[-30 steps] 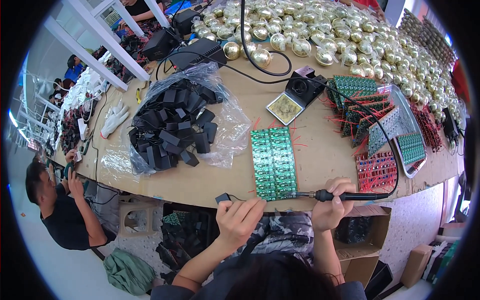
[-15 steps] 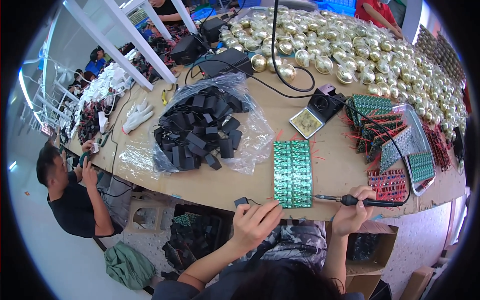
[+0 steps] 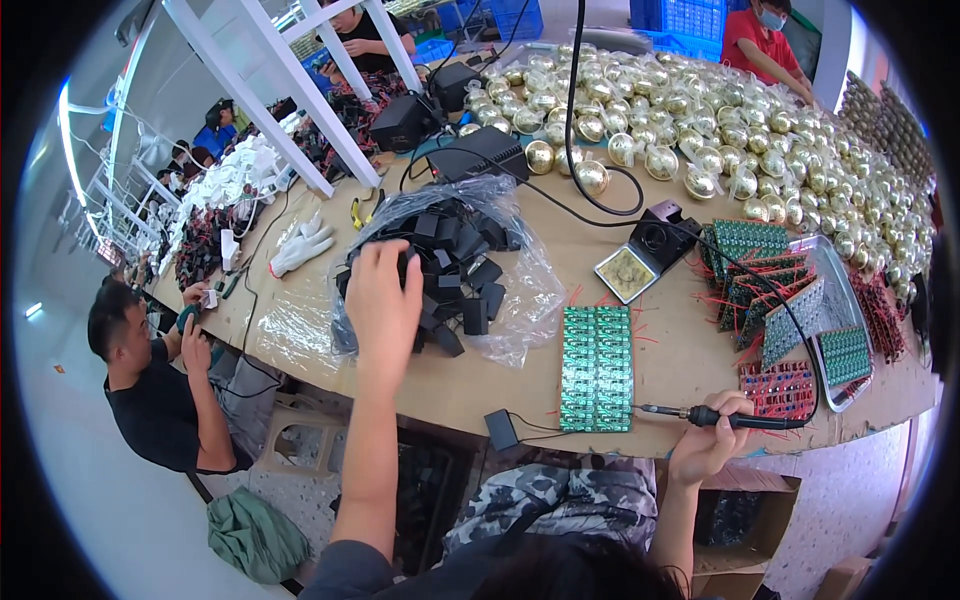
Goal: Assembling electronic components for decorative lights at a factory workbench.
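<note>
My left hand [image 3: 382,300] reaches over the left part of a pile of small black box-shaped parts [image 3: 470,308] in a clear plastic bag [image 3: 535,300]. Its fingers are stretched and the thumb stands apart; whether a fingertip touches a part is hidden. In my right hand [image 3: 708,445] is a soldering iron [image 3: 760,421], its tip pointing left beside the lower right edge of a green circuit board panel [image 3: 597,370]. One black box [image 3: 501,430] with thin dark wires lies at the table's front edge, its wires running to the panel's lower end.
A soldering stand [image 3: 660,235] with a sponge tray [image 3: 627,274] stands behind the panel. Stacked circuit boards [image 3: 750,240] and a metal tray [image 3: 858,385] lie at right. Gold domes [image 3: 700,185] cover the far table. A white glove [image 3: 300,247] lies left; a co-worker [image 3: 150,390] sits there.
My left hand has left the panel's lower edge and moved up and left to the pile of black parts. My right hand still holds the soldering iron near the panel. The view has shifted slightly.
</note>
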Tool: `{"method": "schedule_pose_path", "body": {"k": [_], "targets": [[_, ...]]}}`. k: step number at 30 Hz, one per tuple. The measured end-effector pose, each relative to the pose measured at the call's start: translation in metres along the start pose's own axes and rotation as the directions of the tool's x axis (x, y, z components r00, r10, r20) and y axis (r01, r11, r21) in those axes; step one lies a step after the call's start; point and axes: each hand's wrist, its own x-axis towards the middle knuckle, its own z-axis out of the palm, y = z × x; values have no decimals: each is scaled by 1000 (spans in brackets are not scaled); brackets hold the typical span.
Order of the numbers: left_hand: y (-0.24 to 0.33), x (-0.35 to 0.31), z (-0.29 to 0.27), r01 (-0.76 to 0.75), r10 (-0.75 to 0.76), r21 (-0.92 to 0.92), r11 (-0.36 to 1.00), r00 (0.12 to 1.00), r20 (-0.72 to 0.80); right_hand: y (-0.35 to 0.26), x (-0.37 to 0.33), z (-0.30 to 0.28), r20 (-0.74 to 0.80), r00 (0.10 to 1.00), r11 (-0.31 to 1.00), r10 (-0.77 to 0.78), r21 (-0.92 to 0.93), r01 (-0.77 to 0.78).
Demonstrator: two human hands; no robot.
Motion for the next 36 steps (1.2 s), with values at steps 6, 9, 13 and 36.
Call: {"method": "schedule_pose_path", "body": {"k": [6,9,13,36], "targets": [[-15,48,52,-313,308,10,950,941,139,2,-5,-1,33,999,951,-10,-310,19],[9,49,82,-158,181,-148,976,971,156,-1,0,4,104,995,966,3,-257,24],[8,66,124,81,105,-501,862,937,333,-4,4,3,12,995,994,104,-28,-103],[124,-131,-64,114,235,-632,767,866,441,-14,6,-5,122,981,972,148,-203,-122]]}}
